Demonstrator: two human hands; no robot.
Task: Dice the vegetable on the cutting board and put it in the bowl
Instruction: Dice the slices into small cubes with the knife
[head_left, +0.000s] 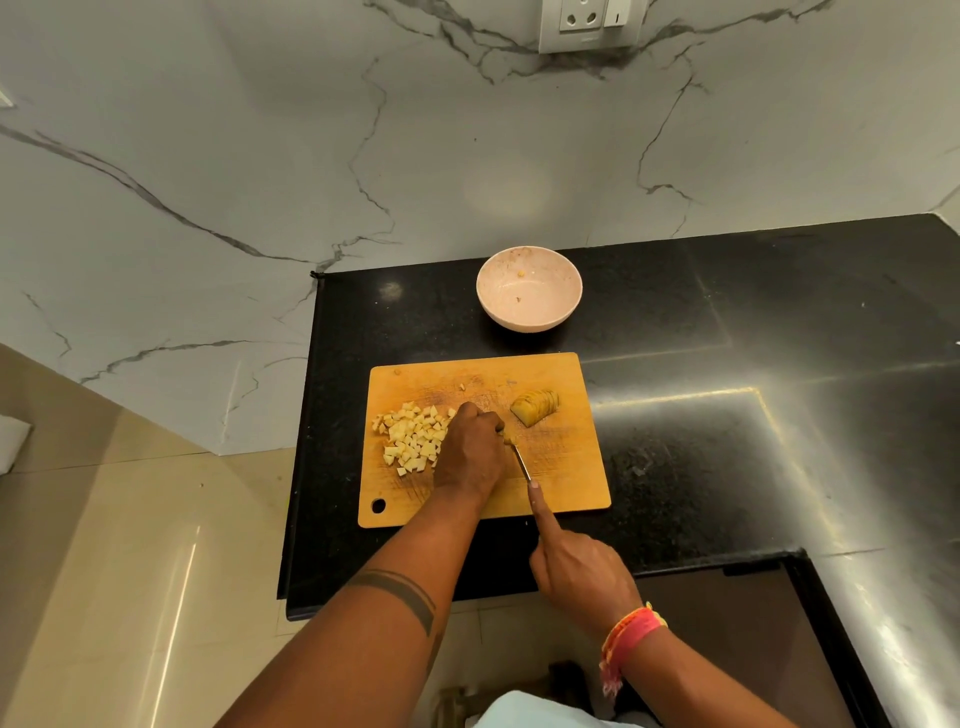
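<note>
On the black counter (675, 322), the right hand (582, 577) grips a knife (521, 461); left hand (470, 452) hides its fingers.

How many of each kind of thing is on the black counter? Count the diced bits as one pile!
Bowls: 1, the pink bowl
Cutting boards: 1, the wooden board
Knives: 1, the knife
Sliced vegetable pieces: 1
Piles of diced cubes: 1
Total: 5

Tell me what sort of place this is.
Most likely a home kitchen: a black stone counter carries a wooden cutting board with a diced vegetable, a bowl stands behind it, and a wall socket sits in the marble-look backsplash.
</note>
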